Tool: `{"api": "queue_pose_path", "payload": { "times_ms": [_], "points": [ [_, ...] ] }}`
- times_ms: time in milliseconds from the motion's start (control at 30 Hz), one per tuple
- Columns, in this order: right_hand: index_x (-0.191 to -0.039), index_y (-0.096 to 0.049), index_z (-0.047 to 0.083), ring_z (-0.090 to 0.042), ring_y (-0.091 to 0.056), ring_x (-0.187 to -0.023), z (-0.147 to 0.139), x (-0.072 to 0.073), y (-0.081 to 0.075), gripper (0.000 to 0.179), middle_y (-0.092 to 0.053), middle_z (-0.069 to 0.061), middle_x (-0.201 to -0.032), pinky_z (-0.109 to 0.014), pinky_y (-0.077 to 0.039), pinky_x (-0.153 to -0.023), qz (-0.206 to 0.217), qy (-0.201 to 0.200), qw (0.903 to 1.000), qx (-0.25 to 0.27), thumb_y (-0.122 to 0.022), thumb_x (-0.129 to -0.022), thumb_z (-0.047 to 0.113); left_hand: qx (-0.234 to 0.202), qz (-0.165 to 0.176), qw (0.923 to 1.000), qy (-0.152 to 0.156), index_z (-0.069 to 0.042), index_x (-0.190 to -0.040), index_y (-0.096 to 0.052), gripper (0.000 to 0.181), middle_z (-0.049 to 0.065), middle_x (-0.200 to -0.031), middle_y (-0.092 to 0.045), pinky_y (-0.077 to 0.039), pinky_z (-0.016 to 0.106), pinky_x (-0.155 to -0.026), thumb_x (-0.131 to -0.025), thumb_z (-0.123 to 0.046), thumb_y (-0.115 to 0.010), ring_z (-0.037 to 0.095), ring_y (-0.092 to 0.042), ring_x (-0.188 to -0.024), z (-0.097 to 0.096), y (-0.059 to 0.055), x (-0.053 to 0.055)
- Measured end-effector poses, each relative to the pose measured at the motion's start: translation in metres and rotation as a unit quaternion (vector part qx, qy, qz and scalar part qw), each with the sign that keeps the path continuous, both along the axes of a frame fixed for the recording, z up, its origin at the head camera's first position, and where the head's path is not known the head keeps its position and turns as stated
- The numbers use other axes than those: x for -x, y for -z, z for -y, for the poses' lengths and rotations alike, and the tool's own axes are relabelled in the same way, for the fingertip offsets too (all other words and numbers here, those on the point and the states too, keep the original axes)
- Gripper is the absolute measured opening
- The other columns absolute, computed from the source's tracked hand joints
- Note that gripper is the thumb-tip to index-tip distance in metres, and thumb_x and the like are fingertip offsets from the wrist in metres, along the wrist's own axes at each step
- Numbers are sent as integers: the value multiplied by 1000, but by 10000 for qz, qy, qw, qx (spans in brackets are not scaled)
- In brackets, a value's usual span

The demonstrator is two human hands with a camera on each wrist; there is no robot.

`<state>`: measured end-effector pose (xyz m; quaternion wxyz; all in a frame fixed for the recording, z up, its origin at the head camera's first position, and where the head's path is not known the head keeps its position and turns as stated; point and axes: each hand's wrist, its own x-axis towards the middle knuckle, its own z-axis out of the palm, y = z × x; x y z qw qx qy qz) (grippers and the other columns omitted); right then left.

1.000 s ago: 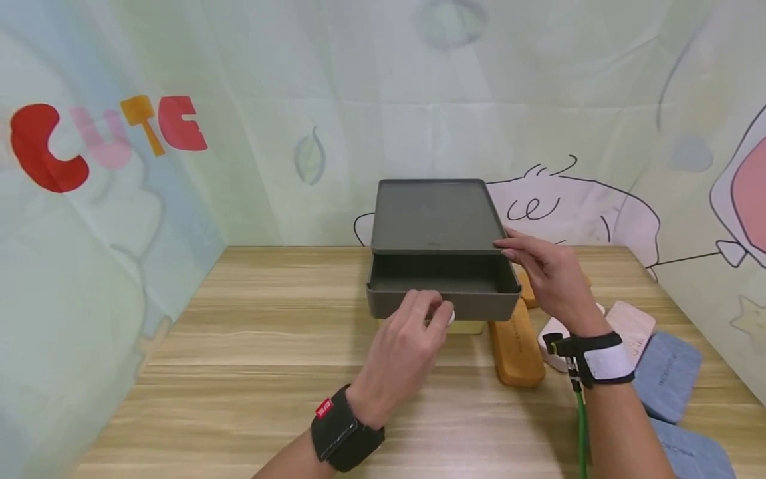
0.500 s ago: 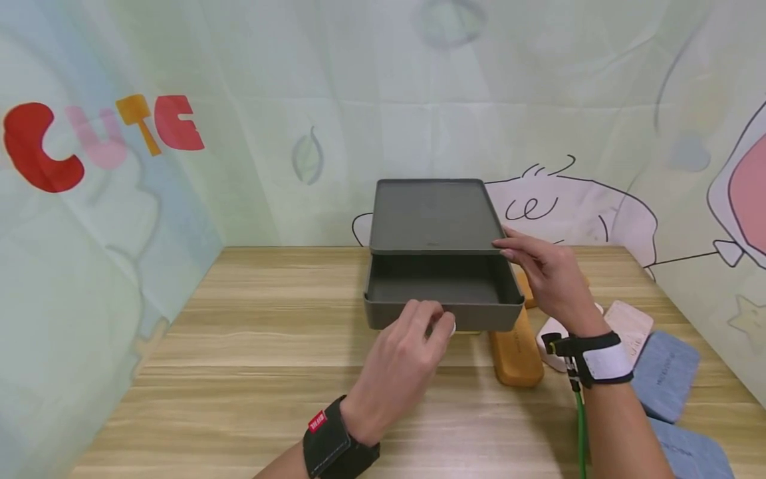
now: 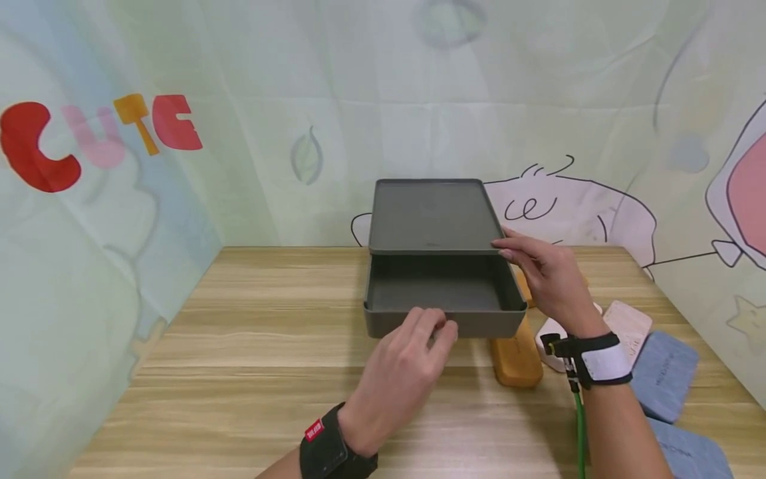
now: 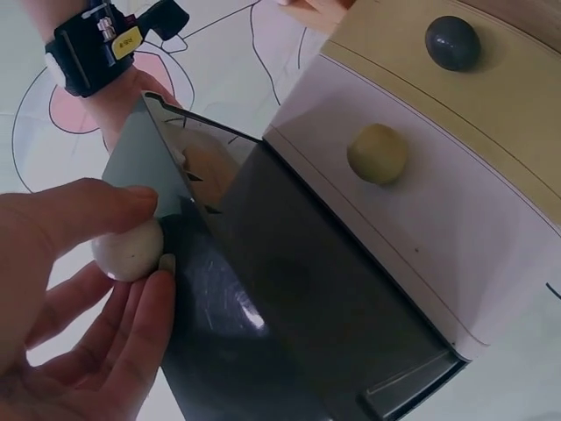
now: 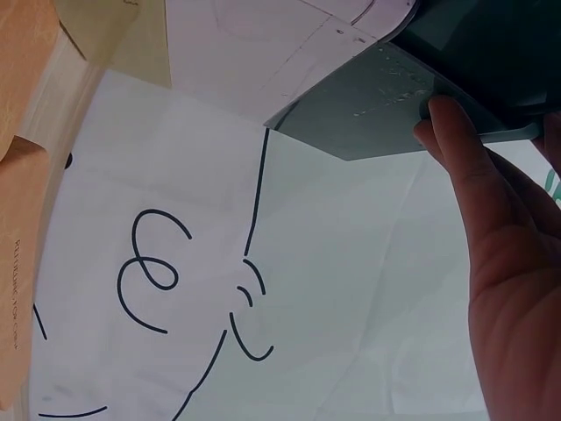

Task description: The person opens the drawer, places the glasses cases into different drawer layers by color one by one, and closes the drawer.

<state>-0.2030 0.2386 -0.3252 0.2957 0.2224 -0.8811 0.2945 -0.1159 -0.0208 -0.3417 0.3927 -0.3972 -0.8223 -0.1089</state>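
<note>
A small drawer cabinet with a dark grey top (image 3: 433, 216) stands at the back of the wooden table in the head view. Its grey top drawer (image 3: 487, 324) is pulled out toward me, and the inside that shows is bare. My left hand (image 3: 403, 376) pinches the drawer's round white knob (image 4: 131, 250) between thumb and fingers; in the head view the knob is hidden. My right hand (image 3: 553, 279) grips the cabinet's front right top corner. Below, a white drawer with a yellow knob (image 4: 378, 153) and a yellow drawer with a grey knob (image 4: 453, 44) are closed.
Right of the cabinet lie flat rounded items: an orange-brown one (image 3: 517, 359), a white one (image 3: 552, 342), a pale pink one (image 3: 628, 329) and blue ones (image 3: 665, 376). A green cable (image 3: 580, 426) hangs from the right wristband. Printed cloth walls (image 3: 287, 66) enclose the table.
My left hand has moved toward me, and the grey top drawer has come farther out with it. My right hand has stayed at the cabinet's corner.
</note>
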Motion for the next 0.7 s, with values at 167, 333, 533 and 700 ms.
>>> {"api": "queue_pose_path", "payload": {
  "times_ms": [167,333,533,700],
  "points": [
    [-121,-74,10,-31,-74,-102,1,0,0,27,-65,-17,-137,-6,-37,-67,-45,-14,10000,48,-63,-97,4,159,-34,9998,-68,-5,-105,-71,20,7,-104,-66,-56,19,-72,-87,4,-73,15,-60,-86,0,-1,-4],
    [-122,-74,10,-23,-72,-91,2,1,1,27,-67,-15,-134,-7,-38,-65,-7,93,9999,44,-63,-97,6,217,19,9997,-121,-5,-104,-71,21,7,-103,-65,-56,20,-71,-85,4,-74,16,-61,-87,0,-3,-9],
    [-122,-74,10,-32,-72,-112,3,1,1,28,-68,-14,-133,-22,-58,-86,81,151,9998,84,-63,-97,6,272,199,9993,-163,-7,-102,-71,21,5,-101,-64,-55,19,-68,-84,3,-76,14,-59,-83,0,-6,-15],
    [-122,-74,10,-33,-74,-107,3,-1,0,27,-70,-16,-130,-20,-58,-80,55,146,9998,140,-63,-98,6,378,213,9989,-165,-7,-99,-72,19,5,-96,-62,-54,18,-66,-84,3,-77,13,-56,-79,-1,-8,-18]
  ]
}}
